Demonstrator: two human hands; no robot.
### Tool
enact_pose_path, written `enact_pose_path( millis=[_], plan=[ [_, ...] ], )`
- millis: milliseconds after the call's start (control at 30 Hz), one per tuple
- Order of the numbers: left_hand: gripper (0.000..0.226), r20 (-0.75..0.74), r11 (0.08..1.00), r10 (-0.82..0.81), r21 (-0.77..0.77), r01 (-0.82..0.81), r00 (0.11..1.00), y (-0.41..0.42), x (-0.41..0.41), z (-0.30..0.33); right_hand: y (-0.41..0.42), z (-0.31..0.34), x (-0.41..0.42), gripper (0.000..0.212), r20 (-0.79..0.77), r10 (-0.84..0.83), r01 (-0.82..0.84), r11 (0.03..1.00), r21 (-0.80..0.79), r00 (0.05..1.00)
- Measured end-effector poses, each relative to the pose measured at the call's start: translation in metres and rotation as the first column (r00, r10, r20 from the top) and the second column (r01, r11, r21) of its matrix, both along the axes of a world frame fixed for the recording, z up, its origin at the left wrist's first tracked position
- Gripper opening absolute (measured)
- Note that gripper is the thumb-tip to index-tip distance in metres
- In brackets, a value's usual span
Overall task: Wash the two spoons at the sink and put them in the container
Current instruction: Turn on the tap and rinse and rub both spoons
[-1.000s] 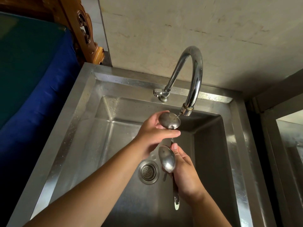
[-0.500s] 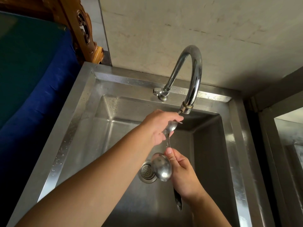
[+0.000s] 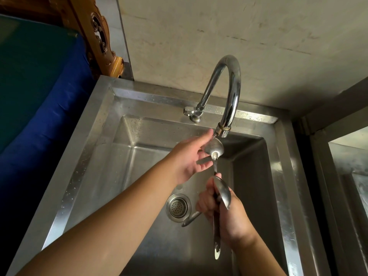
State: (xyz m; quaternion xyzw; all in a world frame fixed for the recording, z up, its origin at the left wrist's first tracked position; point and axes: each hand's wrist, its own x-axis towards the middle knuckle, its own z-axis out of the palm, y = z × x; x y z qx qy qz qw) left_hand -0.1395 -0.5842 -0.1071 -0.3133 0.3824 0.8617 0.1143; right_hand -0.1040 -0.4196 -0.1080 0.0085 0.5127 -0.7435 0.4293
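Two steel spoons are held over the steel sink (image 3: 83, 156). My right hand (image 3: 229, 216) is shut on both handles. The upper spoon (image 3: 215, 148) stands upright with its bowl just below the spout of the tap (image 3: 231, 86). The lower spoon (image 3: 223, 191) has its bowl resting above my right fingers. One handle points down past my wrist, and another sticks out to the left near the drain (image 3: 178, 207). My left hand (image 3: 189, 158) has its fingers spread, fingertips against the left side of the upper spoon's bowl. No container is in view.
The tap's lever (image 3: 189, 110) sits on the sink's back rim. A blue and green cloth surface (image 3: 39, 116) borders the sink on the left, with carved wood (image 3: 99, 36) behind it. A second steel unit (image 3: 348, 176) stands to the right.
My left hand has opened from around the upper spoon's bowl, which has risen closer to the spout. My right hand has turned the lower spoon, so its bowl now shows edge-on.
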Motion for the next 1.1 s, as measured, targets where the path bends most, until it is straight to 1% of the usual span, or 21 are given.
enact_pose_path(
  millis=[33,67,133,200,267,300,367,400,467,533,567,600,633,733,767,800,833,900,933,1000,1100],
  plan=[
    [0.051,-0.064,0.997,-0.049,-0.056,0.046,0.997,0.001,0.004,0.000,-0.001,0.000,-0.002,0.045,0.000,-0.007,0.007,1.000,0.005,1.000],
    [0.050,-0.114,0.990,-0.088,-0.115,0.075,0.990,0.002,0.008,-0.001,-0.003,0.001,-0.004,0.045,-0.012,-0.003,0.003,1.000,0.025,1.000],
    [0.057,-0.150,0.974,-0.092,-0.219,0.057,0.984,0.003,0.011,-0.002,-0.006,0.006,-0.006,0.050,-0.087,0.042,-0.033,0.994,0.103,0.995],
    [0.061,-0.134,0.961,-0.043,-0.275,0.005,0.990,0.004,0.011,0.000,-0.009,0.010,-0.007,0.053,-0.153,0.095,-0.061,0.975,0.212,0.984],
    [0.062,-0.113,0.933,-0.044,-0.361,0.000,0.993,0.002,0.010,0.002,-0.011,0.014,-0.007,0.049,-0.168,0.112,-0.056,0.951,0.304,0.979],
    [0.061,-0.102,0.905,-0.067,-0.426,0.017,0.993,0.001,0.009,0.003,-0.013,0.016,-0.008,0.049,-0.186,0.110,-0.039,0.937,0.346,0.976],
    [0.061,-0.064,0.820,-0.123,-0.569,0.065,0.990,-0.006,0.009,0.005,-0.014,0.018,-0.009,0.050,-0.247,0.111,0.010,0.899,0.439,0.963],
    [0.064,-0.038,0.772,-0.148,-0.629,0.091,0.988,-0.008,0.010,0.007,-0.014,0.020,-0.010,0.046,-0.277,0.110,0.039,0.874,0.483,0.955],
    [0.084,0.014,0.712,-0.163,-0.690,0.128,0.987,-0.013,0.013,0.007,-0.016,0.022,-0.010,0.038,-0.297,0.113,0.069,0.838,0.541,0.948],
    [0.103,0.049,0.696,-0.148,-0.704,0.140,0.988,-0.015,0.014,0.004,-0.019,0.024,-0.010,0.038,-0.260,0.088,0.077,0.822,0.564,0.962],
    [0.106,0.052,0.694,-0.144,-0.707,0.139,0.988,-0.015,0.015,0.003,-0.021,0.025,-0.010,0.039,-0.242,0.075,0.081,0.812,0.578,0.967],
    [0.104,0.047,0.692,-0.145,-0.710,0.135,0.988,-0.015,0.017,0.003,-0.022,0.026,-0.009,0.040,-0.233,0.067,0.088,0.799,0.595,0.970],
    [0.097,0.033,0.683,-0.156,-0.718,0.132,0.987,-0.015,0.018,0.004,-0.023,0.027,-0.009,0.041,-0.237,0.069,0.097,0.778,0.621,0.969],
    [0.054,-0.017,0.644,-0.192,-0.757,0.112,0.981,-0.013,0.021,0.005,-0.022,0.028,-0.008,0.040,-0.300,0.125,0.129,0.703,0.699,0.946],
    [0.044,-0.020,0.624,-0.188,-0.774,0.104,0.982,-0.013,0.022,0.005,-0.022,0.029,-0.008,0.040,-0.305,0.135,0.131,0.689,0.713,0.943],
    [0.039,-0.015,0.607,-0.182,-0.788,0.100,0.983,-0.013,0.021,0.004,-0.022,0.030,-0.008,0.039,-0.294,0.138,0.125,0.682,0.721,0.946],
    [0.038,-0.017,0.617,-0.177,-0.781,0.097,0.984,-0.013,0.021,0.003,-0.021,0.031,-0.009,0.039,-0.272,0.138,0.109,0.678,0.726,0.952],
    [0.035,-0.063,0.722,-0.181,-0.686,0.089,0.982,-0.015,0.023,0.001,-0.021,0.034,-0.009,0.040,-0.207,0.137,0.055,0.696,0.716,0.969],
    [0.034,-0.085,0.770,-0.191,-0.631,0.095,0.978,-0.016,0.024,0.000,-0.021,0.036,-0.008,0.041,-0.173,0.136,0.025,0.714,0.699,0.975],
    [0.032,-0.123,0.830,-0.210,-0.547,0.111,0.970,-0.019,0.027,-0.001,-0.020,0.039,-0.008,0.036,-0.112,0.136,-0.029,0.756,0.654,0.984],
    [0.026,-0.182,0.920,-0.185,-0.378,0.105,0.966,-0.022,0.032,-0.002,-0.018,0.044,-0.008,0.029,-0.034,0.127,-0.085,0.819,0.568,0.991]
  ],
)
